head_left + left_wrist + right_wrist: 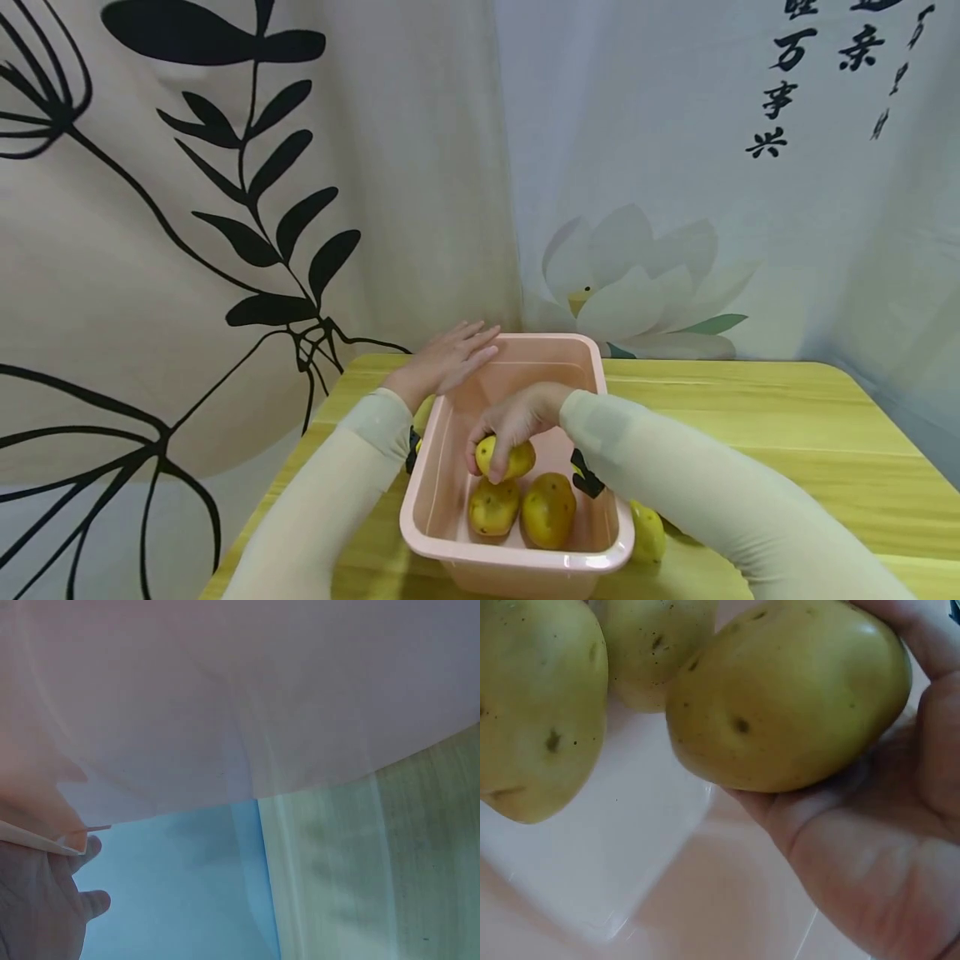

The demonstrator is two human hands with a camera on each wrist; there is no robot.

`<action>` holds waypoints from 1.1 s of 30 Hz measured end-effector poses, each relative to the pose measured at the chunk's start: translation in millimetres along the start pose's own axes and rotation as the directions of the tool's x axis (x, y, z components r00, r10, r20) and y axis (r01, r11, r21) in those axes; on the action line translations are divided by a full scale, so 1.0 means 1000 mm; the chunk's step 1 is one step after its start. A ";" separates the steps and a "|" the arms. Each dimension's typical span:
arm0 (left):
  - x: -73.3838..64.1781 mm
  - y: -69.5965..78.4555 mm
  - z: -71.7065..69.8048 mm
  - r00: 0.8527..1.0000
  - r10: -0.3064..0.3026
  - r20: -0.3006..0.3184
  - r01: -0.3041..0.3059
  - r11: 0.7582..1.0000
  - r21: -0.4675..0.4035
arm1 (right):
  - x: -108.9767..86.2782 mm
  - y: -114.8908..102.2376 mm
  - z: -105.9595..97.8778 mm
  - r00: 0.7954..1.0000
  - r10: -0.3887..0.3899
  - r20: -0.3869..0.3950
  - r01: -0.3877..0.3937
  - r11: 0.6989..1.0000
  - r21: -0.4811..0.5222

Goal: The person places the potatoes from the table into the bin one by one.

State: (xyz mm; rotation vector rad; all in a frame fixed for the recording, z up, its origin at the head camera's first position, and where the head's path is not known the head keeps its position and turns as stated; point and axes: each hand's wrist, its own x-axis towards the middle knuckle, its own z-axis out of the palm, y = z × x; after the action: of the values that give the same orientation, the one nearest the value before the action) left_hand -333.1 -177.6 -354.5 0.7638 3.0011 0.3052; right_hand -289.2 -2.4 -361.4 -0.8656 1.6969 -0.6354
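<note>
Potato [518, 461] in right-hand grip [519, 419], between thumb [498, 469] and fingers [473, 451], near two others [549, 511]

Curtains [427, 183] bearing a lotus [645, 287] and calligraphy [778, 100] hang behind the table [750, 442] before me; home or studio, I cannot tell.
</note>
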 end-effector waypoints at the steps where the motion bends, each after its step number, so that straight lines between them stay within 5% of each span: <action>1: 0.000 0.000 0.000 1.000 0.002 -0.001 -0.002 1.000 -0.001 | 0.000 0.000 0.000 1.000 -0.001 0.009 0.001 1.000 0.006; 11: 0.003 -0.003 0.004 1.000 -0.001 0.003 0.001 1.000 0.004 | 0.004 0.004 0.001 0.998 -0.049 0.049 0.042 0.992 0.121; 33: 0.003 -0.003 0.004 1.000 -0.002 -0.004 0.002 1.000 0.026 | 0.000 -0.002 -0.001 0.988 -0.145 0.053 0.133 0.975 0.176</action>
State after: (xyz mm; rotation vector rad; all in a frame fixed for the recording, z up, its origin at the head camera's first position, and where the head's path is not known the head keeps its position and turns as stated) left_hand -336.7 -177.6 -358.8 0.7629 3.0149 0.2681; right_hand -290.1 -3.5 -359.3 -0.8770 1.5075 -0.8271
